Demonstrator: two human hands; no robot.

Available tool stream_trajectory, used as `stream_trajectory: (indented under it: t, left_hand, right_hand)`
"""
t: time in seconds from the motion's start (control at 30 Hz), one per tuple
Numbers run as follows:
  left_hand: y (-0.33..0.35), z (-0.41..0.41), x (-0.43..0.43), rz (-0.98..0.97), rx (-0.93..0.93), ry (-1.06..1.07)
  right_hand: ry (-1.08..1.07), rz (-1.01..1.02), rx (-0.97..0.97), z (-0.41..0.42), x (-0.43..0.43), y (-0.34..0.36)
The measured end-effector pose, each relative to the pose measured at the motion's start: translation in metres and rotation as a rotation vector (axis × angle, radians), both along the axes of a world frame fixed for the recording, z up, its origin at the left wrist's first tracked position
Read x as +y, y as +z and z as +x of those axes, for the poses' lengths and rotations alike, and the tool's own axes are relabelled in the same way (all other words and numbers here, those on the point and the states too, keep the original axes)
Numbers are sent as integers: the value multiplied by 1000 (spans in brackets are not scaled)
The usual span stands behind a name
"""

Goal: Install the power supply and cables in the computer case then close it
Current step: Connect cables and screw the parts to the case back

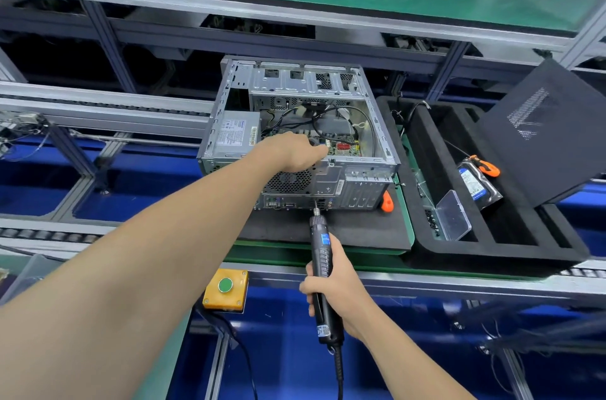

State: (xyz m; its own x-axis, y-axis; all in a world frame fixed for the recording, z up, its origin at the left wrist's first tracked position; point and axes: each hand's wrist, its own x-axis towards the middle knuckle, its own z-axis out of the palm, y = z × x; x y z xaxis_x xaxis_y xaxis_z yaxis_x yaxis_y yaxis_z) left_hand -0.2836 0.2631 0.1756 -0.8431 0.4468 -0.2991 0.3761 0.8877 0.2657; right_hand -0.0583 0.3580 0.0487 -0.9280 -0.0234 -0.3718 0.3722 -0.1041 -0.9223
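1. the computer case [296,134] is laid on its side on the surface [328,229], open side up, so the power supply [234,134] in its left rear corner can be reached.
2. the left hand [292,152] is extended over the case's rear edge, apparently steadying it; its grip cannot be told.
3. the right hand [334,285] is closed around an electric screwdriver [323,268], whose tip is held at the rear panel.
4. the side panel [551,130] is left propped to the right, not yet fitted.
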Motion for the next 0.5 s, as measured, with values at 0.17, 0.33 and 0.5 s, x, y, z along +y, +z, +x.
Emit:
stream_trajectory:
  t: [0.17,0.33,0.5]
  left_hand:
    - [-8,28,13,396,529,99]
    - [-4,74,90,785,699,-264]
    - [-25,96,191,767,351,-344]
  right_hand:
    - [-168,-42,-16,27,25,-2]
    - [-457,-32,-19,24,89,17]
    - [-583,94,-14,-1,196,33]
